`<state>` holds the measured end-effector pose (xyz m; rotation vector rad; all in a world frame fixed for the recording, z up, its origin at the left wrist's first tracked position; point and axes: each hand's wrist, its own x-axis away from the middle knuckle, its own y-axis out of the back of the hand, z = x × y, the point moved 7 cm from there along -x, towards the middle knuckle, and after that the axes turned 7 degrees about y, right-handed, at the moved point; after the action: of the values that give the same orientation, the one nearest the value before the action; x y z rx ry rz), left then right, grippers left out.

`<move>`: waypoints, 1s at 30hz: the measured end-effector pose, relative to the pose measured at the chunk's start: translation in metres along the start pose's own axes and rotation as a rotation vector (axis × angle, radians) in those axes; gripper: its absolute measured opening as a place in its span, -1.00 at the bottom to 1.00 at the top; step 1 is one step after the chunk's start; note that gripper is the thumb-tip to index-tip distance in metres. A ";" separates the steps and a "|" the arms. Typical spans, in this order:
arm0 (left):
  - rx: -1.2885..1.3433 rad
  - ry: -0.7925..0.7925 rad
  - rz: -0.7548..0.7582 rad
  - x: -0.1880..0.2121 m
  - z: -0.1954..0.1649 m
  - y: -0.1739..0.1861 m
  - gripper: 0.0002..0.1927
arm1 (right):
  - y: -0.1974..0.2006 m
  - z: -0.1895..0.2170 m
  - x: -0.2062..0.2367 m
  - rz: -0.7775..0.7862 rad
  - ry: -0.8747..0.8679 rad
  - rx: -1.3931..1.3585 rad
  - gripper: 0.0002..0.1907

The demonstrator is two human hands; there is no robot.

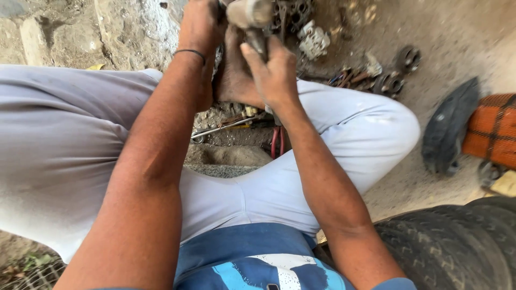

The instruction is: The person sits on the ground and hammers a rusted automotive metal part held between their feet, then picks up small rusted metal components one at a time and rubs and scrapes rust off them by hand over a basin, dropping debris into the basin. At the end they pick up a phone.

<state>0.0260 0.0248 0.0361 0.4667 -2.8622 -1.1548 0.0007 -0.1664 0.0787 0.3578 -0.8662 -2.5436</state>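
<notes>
- The metal tool sits at the top edge of the view, between the two hands and above the person's bare foot. It has a thick pale cylindrical body with a thinner dark shaft below it.
- The shaft's long axis runs roughly up and down in the picture, tilted a little, with the thick end farthest from the person and partly cut off by the frame.
- Both forearms stretch forward from the body, passing over the light grey trousers, and converge at the tool.
- The left hand is raised to the top of the view, its back toward the camera and a thin dark band around the wrist. It lies against the left side of the tool; its fingers are hidden, so I cannot tell whether it is closed.
- The right hand is curled around the dark shaft, thumb pointing up along it, gripping it.
- On the dirt ground beyond lie scattered metal parts, with a wrench under the legs.
- A dark tyre lies at the lower right, just beside the right elbow.
</notes>
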 end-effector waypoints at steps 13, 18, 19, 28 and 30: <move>0.011 0.126 0.214 -0.005 0.009 -0.004 -0.67 | 0.172 0.171 -0.029 -0.392 0.330 -0.486 -0.74; -0.007 0.056 0.080 0.010 0.003 -0.003 -0.58 | 0.033 0.087 -0.027 -0.056 0.208 0.175 -0.77; 0.011 0.033 0.015 0.006 0.001 0.000 -0.56 | 0.039 0.084 -0.022 -0.095 0.270 0.089 -0.79; 0.446 0.112 -0.083 -0.023 0.019 0.017 -0.75 | 0.074 0.042 0.034 -0.229 -0.355 -0.560 -0.76; 0.450 0.124 -0.062 -0.020 0.020 0.017 -0.77 | 0.063 0.031 0.042 -0.256 -0.453 -0.643 -0.77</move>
<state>0.0376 0.0552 0.0347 0.6154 -3.0026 -0.4540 -0.0279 -0.2148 0.1374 -0.3388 -0.0923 -3.0140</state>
